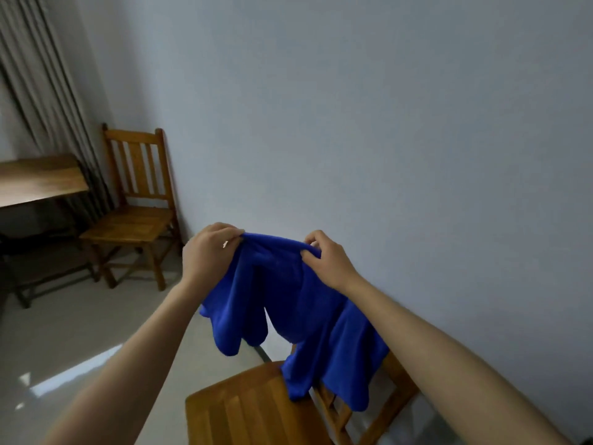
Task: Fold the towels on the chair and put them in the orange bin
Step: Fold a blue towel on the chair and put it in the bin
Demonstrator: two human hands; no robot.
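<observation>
you pinched blue towel point(285, 297) top edge w/ l hand point(208, 255) & r hand point(330, 264) fingers; it hung over chair point(250, 409) at 6 o'clock.

The scene is dimly and evenly lit, and a cool grey-blue cast is laid over the wall point(401, 123). A pale glare patch is reflected on the floor point(51, 382) at 8 o'clock. Deep shadow is held under the table point(38, 181) at 9 o'clock. The towel point(288, 300) is rendered oversaturated, its folds softened by slight blur. Straight lines are bowed toward the edges.
</observation>
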